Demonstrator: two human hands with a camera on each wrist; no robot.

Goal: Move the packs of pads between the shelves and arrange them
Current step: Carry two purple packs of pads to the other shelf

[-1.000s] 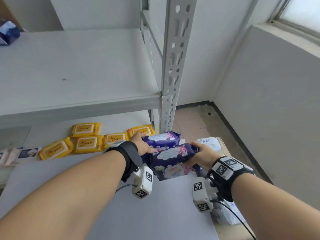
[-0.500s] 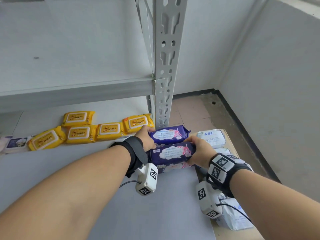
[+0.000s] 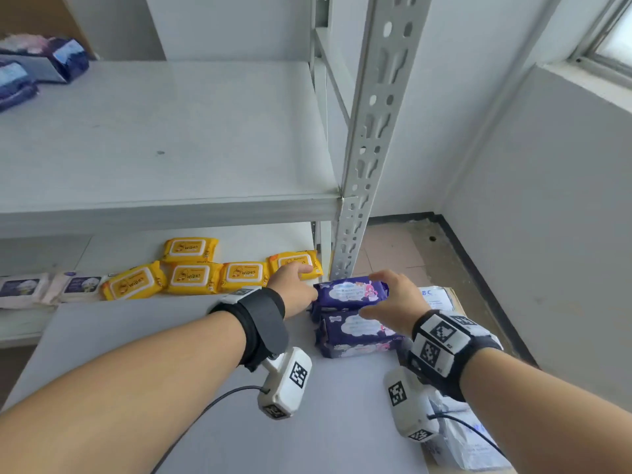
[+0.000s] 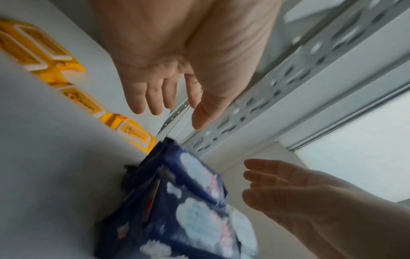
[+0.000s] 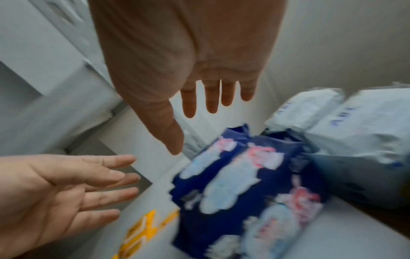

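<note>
Two dark purple packs of pads lie side by side on the white board [image 3: 205,336] near its far right corner, the far pack [image 3: 345,291] against the near pack [image 3: 355,331]. My left hand [image 3: 295,282] is at their left end and my right hand [image 3: 390,295] hovers over their right end. Both wrist views show each hand with straight, spread fingers and nothing held: the left hand [image 4: 164,103] above the purple packs [image 4: 195,210], the right hand [image 5: 199,105] above the same packs [image 5: 244,184].
Several yellow wipes packs [image 3: 191,273] and pale packs [image 3: 24,289] lie on the low shelf behind the board. A perforated steel post [image 3: 366,165] rises just beyond the purple packs. The upper shelf [image 3: 171,138] has dark packs [image 3: 34,70] at its far left. White packs [image 3: 436,297] lie to the right.
Both hands gripped the purple packs at their ends and set them down; now the hands have let go and spread open. The head view has tilted up.
</note>
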